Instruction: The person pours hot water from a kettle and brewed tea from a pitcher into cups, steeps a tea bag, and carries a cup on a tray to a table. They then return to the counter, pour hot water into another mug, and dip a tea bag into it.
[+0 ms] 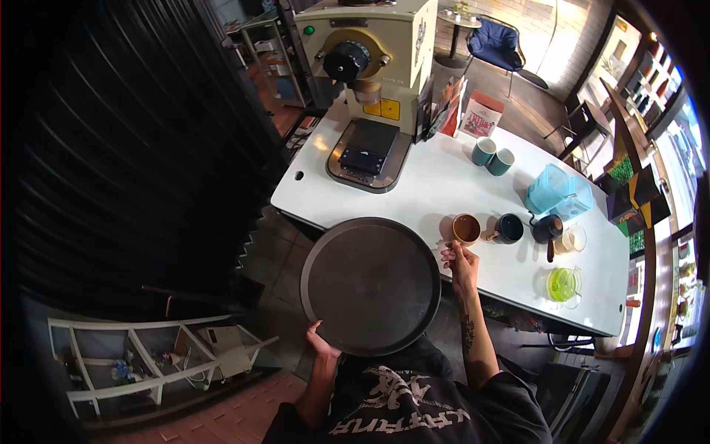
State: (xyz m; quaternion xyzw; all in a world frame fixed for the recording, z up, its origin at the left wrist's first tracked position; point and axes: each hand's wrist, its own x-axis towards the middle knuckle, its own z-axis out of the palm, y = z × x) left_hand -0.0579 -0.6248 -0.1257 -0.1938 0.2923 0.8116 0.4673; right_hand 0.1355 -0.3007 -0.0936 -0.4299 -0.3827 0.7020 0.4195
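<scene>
A round dark tray [370,287] is in my left hand [323,342], which grips its lower left rim in front of my body. Over the near edge of the table, my right hand [461,263] is closed with its fingertips against the near side of a brown cup [466,229]. The cup looks upright; its handle is hidden, and I cannot tell whether its base touches the table. Just right of it stands a black cup [509,229] with a light brown handle.
On the white table [436,181] stand a cream coffee machine [381,66], a black scale [362,160], two green cups [493,156], blue clear containers [557,192], a black kettle [547,229] and a glass pitcher with green contents [563,284]. A white shelf [155,359] is at left.
</scene>
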